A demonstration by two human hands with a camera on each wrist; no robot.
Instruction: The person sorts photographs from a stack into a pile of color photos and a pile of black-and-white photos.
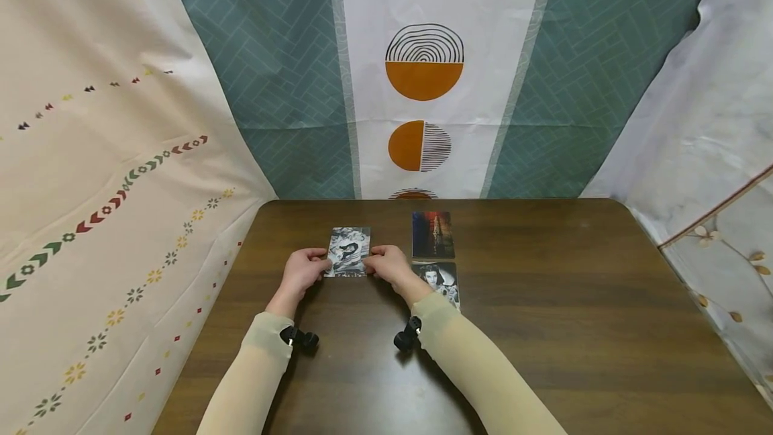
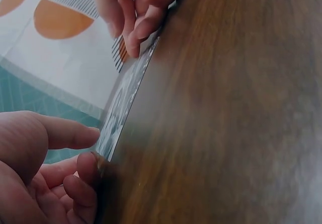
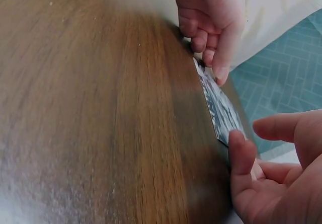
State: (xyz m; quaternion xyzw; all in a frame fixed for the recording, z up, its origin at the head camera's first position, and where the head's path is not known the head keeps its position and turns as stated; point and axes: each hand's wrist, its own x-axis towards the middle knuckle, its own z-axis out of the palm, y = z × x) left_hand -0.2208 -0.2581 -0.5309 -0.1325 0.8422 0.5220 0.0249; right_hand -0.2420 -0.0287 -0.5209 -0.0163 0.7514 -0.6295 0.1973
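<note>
Head view shows the left hand (image 1: 304, 272) and right hand (image 1: 386, 264) pinching a flat, shiny black-and-white photo (image 1: 348, 251), long side pointing away, on the wooden table (image 1: 543, 327).

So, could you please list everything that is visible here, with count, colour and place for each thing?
black-and-white photo card: 1, flat on the table, held at its left and right edges by both hands
colourful card: 1, dark with red and blue, on the table to the right of the held card
portrait card: 1, black-and-white, just below the colourful card, partly behind the right forearm
table: 1, dark brown wood
backdrop cloths: several, teal, white with orange circles, cream with small patterns, behind and beside the table
wrist cameras: 2, black, one under each wrist
left hand: 1, fingertips on the card's left edge
right hand: 1, fingertips on the card's right edge
sleeves: 2, beige
</note>
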